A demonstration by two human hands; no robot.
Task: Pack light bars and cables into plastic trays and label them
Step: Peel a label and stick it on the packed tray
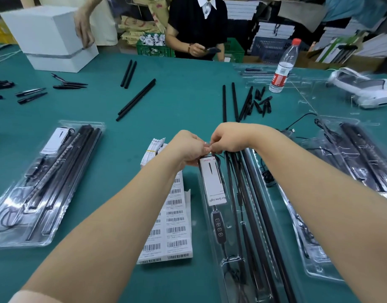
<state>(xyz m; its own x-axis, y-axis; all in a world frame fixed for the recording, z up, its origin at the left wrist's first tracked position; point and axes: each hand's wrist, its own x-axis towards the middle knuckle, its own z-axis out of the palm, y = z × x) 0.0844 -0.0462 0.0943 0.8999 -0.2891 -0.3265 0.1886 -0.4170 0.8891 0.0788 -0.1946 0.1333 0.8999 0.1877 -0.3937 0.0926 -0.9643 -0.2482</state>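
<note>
Left of the hands (pixel 206 147), barcode labels (pixel 174 217), packed tray (pixel 46 182)

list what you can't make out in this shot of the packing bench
- What the left hand and right hand pinch at the far end of the middle tray: head view, hidden by the fingers.
- Text on the barcode label sheets: too small, partly under the left forearm.
- Near end of the middle tray: cut off by the bottom edge.
- White device at far right: blurred.

I see clear glossy plastic trays (pixel 212 226), matt black bars (pixel 253 206), white paper labels (pixel 176 226), a matt green cloth-like table (pixel 177 95), and a smooth white box (pixel 48 36).
</note>
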